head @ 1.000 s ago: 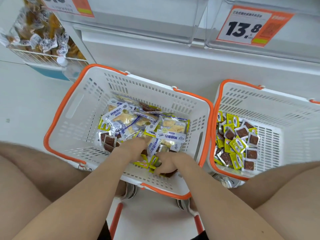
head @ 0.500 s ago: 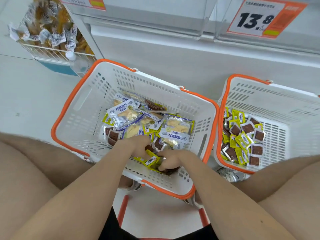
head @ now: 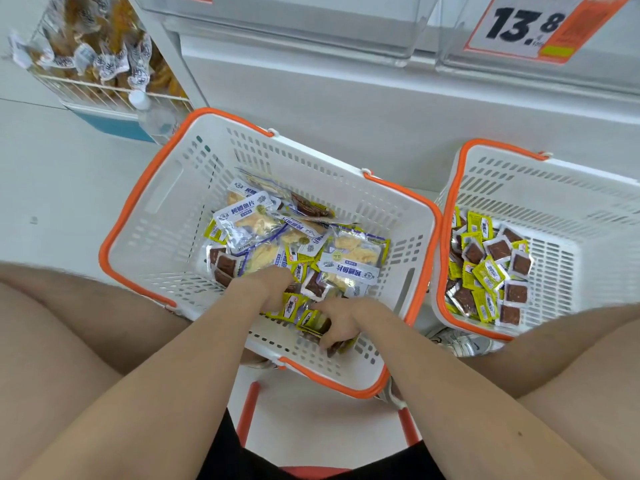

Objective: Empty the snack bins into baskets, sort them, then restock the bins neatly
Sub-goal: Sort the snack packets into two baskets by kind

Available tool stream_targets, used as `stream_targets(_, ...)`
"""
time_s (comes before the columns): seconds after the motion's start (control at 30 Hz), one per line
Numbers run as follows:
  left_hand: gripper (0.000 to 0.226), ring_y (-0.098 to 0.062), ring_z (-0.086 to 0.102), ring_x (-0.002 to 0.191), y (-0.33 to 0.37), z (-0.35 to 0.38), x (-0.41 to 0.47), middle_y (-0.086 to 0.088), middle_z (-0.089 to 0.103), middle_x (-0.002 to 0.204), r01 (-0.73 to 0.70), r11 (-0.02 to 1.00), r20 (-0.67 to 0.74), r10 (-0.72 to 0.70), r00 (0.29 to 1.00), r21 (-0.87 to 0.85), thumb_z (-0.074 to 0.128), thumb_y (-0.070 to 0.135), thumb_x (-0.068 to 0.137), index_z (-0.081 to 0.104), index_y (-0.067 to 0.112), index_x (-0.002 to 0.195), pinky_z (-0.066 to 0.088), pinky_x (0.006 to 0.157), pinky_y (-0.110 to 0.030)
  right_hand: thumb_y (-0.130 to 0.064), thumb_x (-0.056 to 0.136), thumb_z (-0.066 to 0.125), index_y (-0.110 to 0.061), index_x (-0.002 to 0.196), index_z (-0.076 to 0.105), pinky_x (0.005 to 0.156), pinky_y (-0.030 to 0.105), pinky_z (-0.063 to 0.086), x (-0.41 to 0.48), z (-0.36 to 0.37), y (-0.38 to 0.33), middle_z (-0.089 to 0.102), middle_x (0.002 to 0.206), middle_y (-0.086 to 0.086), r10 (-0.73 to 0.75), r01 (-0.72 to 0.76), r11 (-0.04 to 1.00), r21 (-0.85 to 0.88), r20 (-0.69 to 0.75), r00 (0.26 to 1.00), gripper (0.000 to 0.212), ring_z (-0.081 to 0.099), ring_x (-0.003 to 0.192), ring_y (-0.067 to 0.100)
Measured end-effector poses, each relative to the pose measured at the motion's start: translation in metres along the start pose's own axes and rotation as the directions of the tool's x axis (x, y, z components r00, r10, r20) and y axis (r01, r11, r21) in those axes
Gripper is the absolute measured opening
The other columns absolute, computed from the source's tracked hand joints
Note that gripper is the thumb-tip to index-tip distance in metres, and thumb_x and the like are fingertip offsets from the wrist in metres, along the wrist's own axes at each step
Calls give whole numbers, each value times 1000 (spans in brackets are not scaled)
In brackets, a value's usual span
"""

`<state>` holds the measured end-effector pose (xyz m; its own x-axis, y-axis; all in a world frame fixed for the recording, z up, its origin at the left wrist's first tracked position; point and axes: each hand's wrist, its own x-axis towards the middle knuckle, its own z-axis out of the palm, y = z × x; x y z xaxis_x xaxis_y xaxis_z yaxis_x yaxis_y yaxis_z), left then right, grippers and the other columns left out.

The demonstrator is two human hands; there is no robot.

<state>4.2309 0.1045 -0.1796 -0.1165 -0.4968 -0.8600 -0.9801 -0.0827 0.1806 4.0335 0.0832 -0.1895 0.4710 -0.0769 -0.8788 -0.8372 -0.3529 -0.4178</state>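
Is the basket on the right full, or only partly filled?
Partly filled: the small packets lie low in the right basket, and its white walls stand bare above them.

Left basket (head: 162,233) bare along its left wall, packets (head: 263,223) heaped centre-right, right basket (head: 595,237) bare on its right half.

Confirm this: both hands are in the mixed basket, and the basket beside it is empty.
Not empty: in the head view the basket beside it holds yellow and brown packets. The left hand and right hand are in the mixed basket.
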Motion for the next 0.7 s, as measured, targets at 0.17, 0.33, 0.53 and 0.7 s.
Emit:
stream_targets(0.17, 62, -33, 52, 136, -5, -28, -14, -10, 49, 154, -20, 935, -197, -54, 979, -355, 80, 9, 88, 53, 19, 143, 51, 100, -43, -33, 88, 80, -24, 166, 21, 117, 41, 40, -8, -7, -1, 30, 168, 4, -35, 44, 997, 69, -126, 991, 98, 38, 149, 30)
stream_targets(0.33, 59, -30, 59, 99, 8, -60, -35, -12, 57, 123, -29, 812, -369, -233, 900, -583, 86, 18, 83, 47, 10, 127, 46, 67, -35, -20, 90, 81, -12, 161, 31, 96, 44, 57, -43, -33, 7, 45, 156, 13, -12, 114, 916, 385, -258, 966, 87, 58, 131, 34)
stream_targets(0.53, 43, -33, 72, 80, 44, -91, -63, -9, 65, 99, -298, 518, -537, -407, 738, -802, 87, 23, 74, 60, 17, 107, 63, 71, -52, -10, 83, 82, -20, 124, 69, 90, 42, 61, -116, -77, 22, 77, 113, 1, 70, 481, 679, 554, -702, 709, 43, 74, 106, 20)
stream_targets(0.7, 26, -29, 75, 74, 117, -106, -75, -9, 75, 94, -479, 385, -585, -230, 778, -789, 81, 13, 84, 65, 17, 105, 65, 65, -48, 2, 83, 76, -11, 114, 64, 53, 30, 53, -165, -93, 57, 77, 99, 18, 573, 672, 272, 689, -677, 462, 35, 77, 81, 35)
